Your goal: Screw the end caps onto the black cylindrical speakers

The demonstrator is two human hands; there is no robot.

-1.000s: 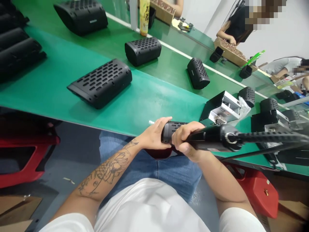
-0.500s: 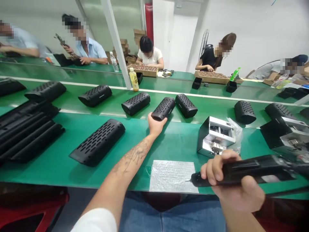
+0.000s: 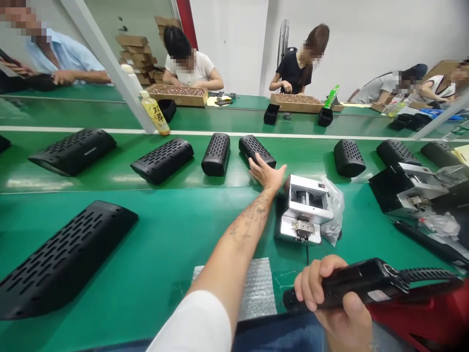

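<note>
My left hand (image 3: 266, 173) reaches out over the green belt with its fingers spread. It is at the near end of a black perforated housing (image 3: 256, 150); whether the fingertips touch it I cannot tell. Just left of that one stands another black housing (image 3: 216, 154). My right hand (image 3: 330, 288) is wrapped round a black electric screwdriver (image 3: 361, 283), which lies nearly level with its cord running off to the right. Below my left forearm, a sheet of foam wrap (image 3: 260, 288) lies on the green table, partly hidden by the arm.
A silver screw feeder (image 3: 306, 210) stands right of my left forearm, a plastic bag (image 3: 332, 210) beside it. A large black housing (image 3: 69, 259) lies at the near left. More housings (image 3: 163, 160) line the belt. Across it, several people work near a yellow-labelled bottle (image 3: 156, 113).
My left hand has let go of one housing, which now stands turned on the belt, and has moved right to the neighbouring one. The view has shifted; my right hand still holds the screwdriver.
</note>
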